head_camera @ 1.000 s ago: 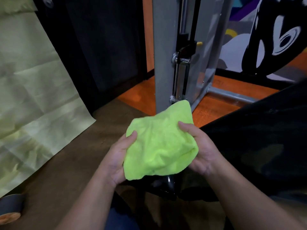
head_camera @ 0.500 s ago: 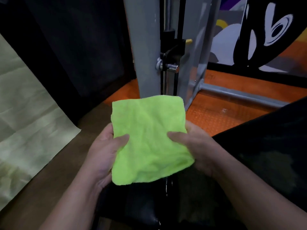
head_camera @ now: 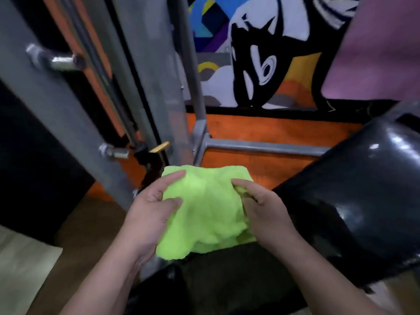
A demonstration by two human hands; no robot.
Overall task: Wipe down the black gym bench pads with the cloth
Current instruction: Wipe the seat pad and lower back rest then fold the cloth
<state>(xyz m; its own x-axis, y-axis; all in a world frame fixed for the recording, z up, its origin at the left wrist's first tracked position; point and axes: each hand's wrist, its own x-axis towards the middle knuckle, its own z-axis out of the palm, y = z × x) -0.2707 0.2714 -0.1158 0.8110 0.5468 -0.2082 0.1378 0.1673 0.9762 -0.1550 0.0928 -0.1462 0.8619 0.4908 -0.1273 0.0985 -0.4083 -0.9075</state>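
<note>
Crumpled lime-green cloth (head_camera: 205, 210), fluffy, bunched between both hands

Below you the floor (head_camera: 272, 130) runs in orange matting along the far side, meeting a painted mural wall. A grey metal frame (head_camera: 261, 147) stands directly on that orange strip, its horizontal bar lying low along the floor and its uprights rising at your left. Nearer you the floor turns brown (head_camera: 91, 226), and a pale sheet (head_camera: 25, 269) lies flat on it at your lower left.
</note>
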